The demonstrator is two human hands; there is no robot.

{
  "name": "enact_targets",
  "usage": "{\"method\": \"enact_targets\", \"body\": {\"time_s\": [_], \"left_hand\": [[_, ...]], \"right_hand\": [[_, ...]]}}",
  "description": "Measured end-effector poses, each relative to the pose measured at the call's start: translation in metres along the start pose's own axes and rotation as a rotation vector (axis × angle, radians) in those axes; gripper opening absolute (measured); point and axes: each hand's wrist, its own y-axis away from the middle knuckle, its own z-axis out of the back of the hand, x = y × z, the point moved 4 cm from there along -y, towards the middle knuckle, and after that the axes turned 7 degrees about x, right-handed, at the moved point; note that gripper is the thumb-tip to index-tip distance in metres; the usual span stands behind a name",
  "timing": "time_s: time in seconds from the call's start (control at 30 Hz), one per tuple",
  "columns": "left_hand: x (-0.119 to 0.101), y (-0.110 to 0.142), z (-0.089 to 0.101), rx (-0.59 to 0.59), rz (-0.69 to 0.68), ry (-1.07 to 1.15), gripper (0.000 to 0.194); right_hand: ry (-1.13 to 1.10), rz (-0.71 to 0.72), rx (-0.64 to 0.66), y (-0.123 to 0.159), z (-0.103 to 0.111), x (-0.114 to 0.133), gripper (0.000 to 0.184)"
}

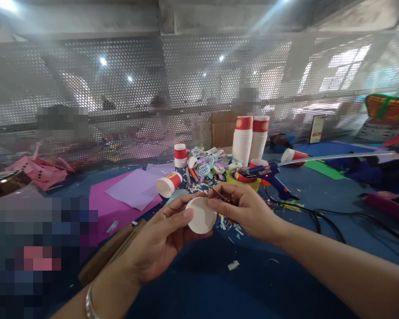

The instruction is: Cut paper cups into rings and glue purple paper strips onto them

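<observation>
Over the near part of the blue table, my left hand [171,230] is closed around a small round white paper disc [201,215], which looks like the bottom of a paper cup. Its thumb lies on the disc's left side. My right hand [241,206] is closed at the disc's upper right edge, thumb touching it. A thin dark pointed tool [218,193] sticks out from the right fingers; its kind is hard to make out. Just beyond the hands lie paper scraps [216,159] and a tipped red-and-white paper cup [169,184].
Stacked paper cups [242,144] stand at the back. A blue glue gun [269,175] with a clear glue stick rests on a yellow tape roll [234,177], its black cord [332,212] running right. Purple paper sheets [133,188] and a brown wooden piece [111,250] lie left.
</observation>
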Motion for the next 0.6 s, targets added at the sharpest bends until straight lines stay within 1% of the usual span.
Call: {"method": "enact_targets", "body": {"time_s": [0.1,0.2,0.3,0.4,0.5,0.6], "left_hand": [[0.001,0.001,-0.001,0.041,0.025,0.017,0.033],[0.0,0.002,-0.001,0.035,-0.016,-0.012,0.03],[-0.004,0.0,0.002,-0.042,-0.1,-0.115,0.03],[-0.011,-0.001,0.007,-0.174,-0.244,-0.352,0.03],[-0.016,-0.001,0.01,-0.277,-0.383,-0.58,0.031],[-0.018,0.0,0.011,-0.308,-0.457,-0.719,0.034]], "right_hand": [[-0.021,-0.004,0.017,0.0,-0.001,0.002,0.02],[-0.019,0.009,0.007,0.0,-0.001,0.003,0.021],[0.055,0.025,-0.047,0.001,0.003,0.004,0.026],[0.156,0.049,-0.072,0.002,0.004,0.005,0.028],[0.218,0.04,-0.069,0.004,0.004,0.006,0.026],[0.253,-0.01,-0.019,0.005,0.0,0.005,0.024]]}}
